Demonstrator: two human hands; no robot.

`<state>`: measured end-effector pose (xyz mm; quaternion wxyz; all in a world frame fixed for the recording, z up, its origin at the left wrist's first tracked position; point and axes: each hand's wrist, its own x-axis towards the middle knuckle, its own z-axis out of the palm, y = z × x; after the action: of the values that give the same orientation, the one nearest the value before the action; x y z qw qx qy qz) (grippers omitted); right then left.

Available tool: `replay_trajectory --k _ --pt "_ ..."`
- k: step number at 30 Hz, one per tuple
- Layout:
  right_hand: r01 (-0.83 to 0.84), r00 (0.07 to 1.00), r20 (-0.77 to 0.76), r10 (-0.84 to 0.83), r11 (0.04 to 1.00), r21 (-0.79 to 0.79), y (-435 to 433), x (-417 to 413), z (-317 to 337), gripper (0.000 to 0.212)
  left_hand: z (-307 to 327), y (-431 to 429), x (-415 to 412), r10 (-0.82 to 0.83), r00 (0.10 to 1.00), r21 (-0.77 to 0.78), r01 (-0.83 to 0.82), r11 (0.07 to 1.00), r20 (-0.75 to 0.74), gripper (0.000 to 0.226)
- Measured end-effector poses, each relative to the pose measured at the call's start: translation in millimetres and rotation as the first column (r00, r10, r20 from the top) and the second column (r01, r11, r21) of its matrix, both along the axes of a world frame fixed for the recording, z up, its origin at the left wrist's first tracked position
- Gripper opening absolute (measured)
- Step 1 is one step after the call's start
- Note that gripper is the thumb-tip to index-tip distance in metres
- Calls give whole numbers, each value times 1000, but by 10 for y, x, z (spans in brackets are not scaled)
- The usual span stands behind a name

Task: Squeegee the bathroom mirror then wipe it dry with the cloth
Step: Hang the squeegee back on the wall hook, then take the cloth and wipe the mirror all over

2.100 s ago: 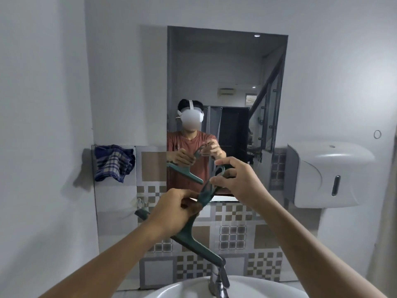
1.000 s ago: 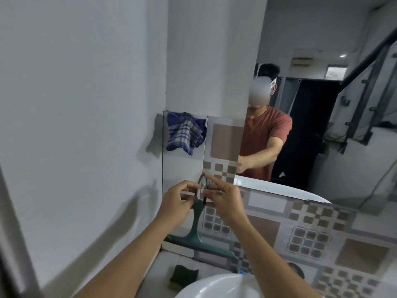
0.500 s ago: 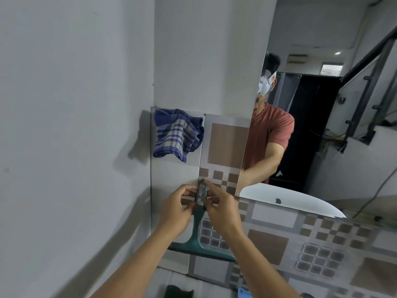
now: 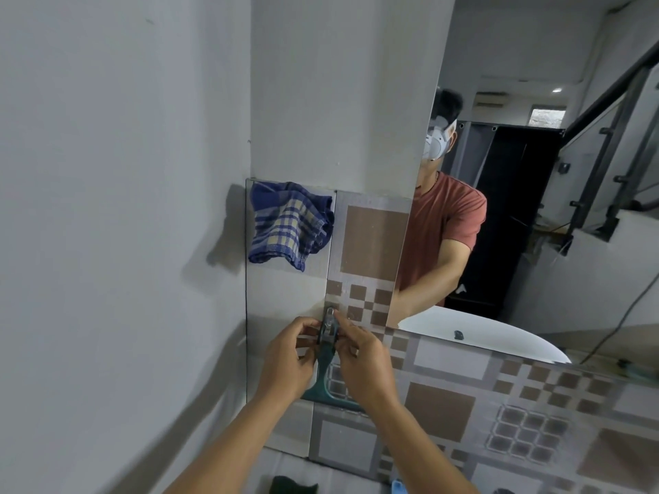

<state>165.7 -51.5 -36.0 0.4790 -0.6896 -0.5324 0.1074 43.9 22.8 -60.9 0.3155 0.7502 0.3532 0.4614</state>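
Now both hands meet at the top of the teal plastic squeegee, which hangs with its handle up and its wide blade down against the patterned brown and grey tiled wall. The left hand pinches the handle from the left side, and the right hand pinches it from the right, with fingertips pressed near the small metal hook at the top of the handle. I cannot tell if the handle loop already sits on the hook or is only beside it.

The rectangular wall mirror is to the right and farther away, well apart from the squeegee. The blue and cream checked cloth hangs on the wall above and a little left of the hands, not touched by either hand.

I judge that the squeegee part is finished and the tool is being hung, so the cloth comes next. Some things can go wrong here. If the fingers let go before the loop is truly over the hook, the squeegee can slide down and fall toward the counter, where a dark green sponge lies. Also, pushing too hard on the small hook may bend or loosen it from the tile.
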Motion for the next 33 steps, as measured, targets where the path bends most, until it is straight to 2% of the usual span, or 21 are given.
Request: replay_trajectory --k 4,7,9,11,14,16,19,23,26,28,30,33 --pt "17 994 113 -16 1000 -8 -198 -61 273 45 174 -115 -192 16 999 54 -14 998 -38 40" --pt "30 976 211 -49 995 94 -331 -147 575 33 481 -318 -389 61 998 210 -55 976 -20 25" --pt "24 969 238 -65 985 173 -376 -219 807 26 740 -461 -501 142 990 429 -138 893 23 13" --pt "9 967 243 -70 970 242 -375 -289 1060 26 1019 -545 -572 210 973 602 -226 766 99 11" --pt "-25 944 322 -71 958 284 -303 -367 1447 33 1467 -535 -637 277 945 696 -318 644 176 11" --pt "-52 925 376 -51 965 258 -217 -396 1673 37 1736 -432 -675 347 925 687 -353 635 155 14" --pt "-52 914 405 -21 984 170 -56 -393 1901 44 2019 -237 -674 444 896 607 -357 710 7 24" --pt "-34 898 440 0 997 70 137 -349 2007 51 2206 -74 -592 472 874 433 -383 816 -116 38" --pt "-21 910 414 -4 998 57 237 -328 2014 50 2248 14 -520 467 869 300 -407 863 -162 41" --pt "-18 920 391 -11 997 69 277 -328 2028 39 2256 42 -474 431 895 219 -400 890 -116 40" --pt "-20 925 380 -8 997 70 303 -339 2050 22 2267 67 -451 396 918 158 -392 906 0 39" --pt "-34 945 327 13 998 58 329 -340 2078 15 2305 80 -457 376 920 142 -389 910 110 41"
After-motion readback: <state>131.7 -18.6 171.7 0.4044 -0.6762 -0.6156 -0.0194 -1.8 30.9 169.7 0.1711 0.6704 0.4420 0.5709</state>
